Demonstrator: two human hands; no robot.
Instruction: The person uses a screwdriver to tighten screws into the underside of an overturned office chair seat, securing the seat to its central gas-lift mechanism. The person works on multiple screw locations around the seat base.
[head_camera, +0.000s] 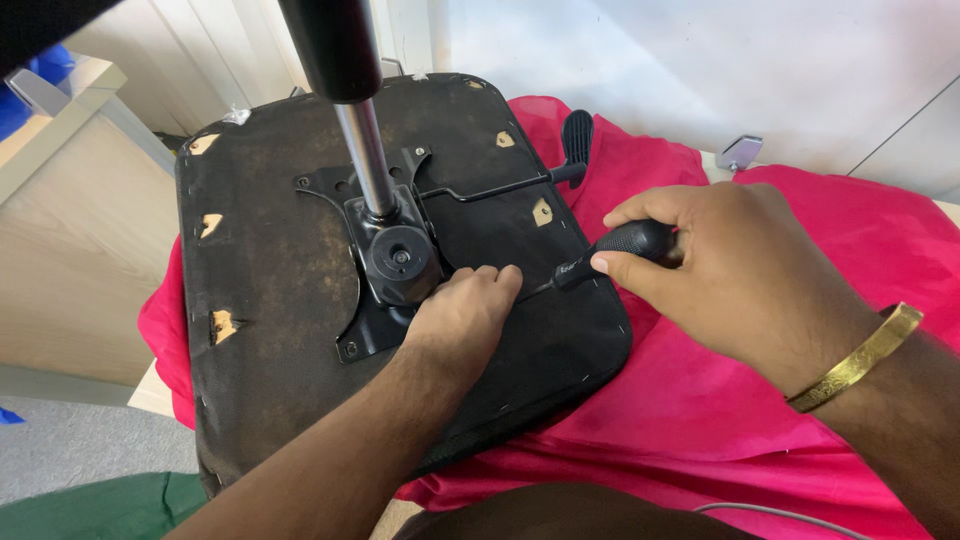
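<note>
Head view looks down on an upturned chair seat (270, 300), its black underside facing up, lying on a pink cloth (720, 400) spread over the bench. Bolted to the seat's middle is a black metal plate (345, 215) with a round knob (400, 257), and a chrome post (368, 160) rises from it toward 12 o'clock, where a black sleeve covers its top. A thin lever (500, 187) runs from the plate out toward 2 o'clock and ends in a black paddle handle (577, 137) just past the seat's edge.

Left hand (462, 315) rests on the seat at 4 o'clock of the knob, its grip pressed together, fingertips touching the plate's edge where the tool's tip meets it (what lies under the fingers is hidden).

Right hand (730, 270), wearing a gold bangle (860, 357) on the wrist, comes in from 3 o'clock with its grip wrapped around the black handle of a screwdriver (610, 250). The shaft points toward 9 o'clock, low across the seat, its tip beside the left fingertips.

A pale wooden cabinet (70, 230) stands at 9 o'clock, and a white wall (700, 70) backs the bench.
</note>
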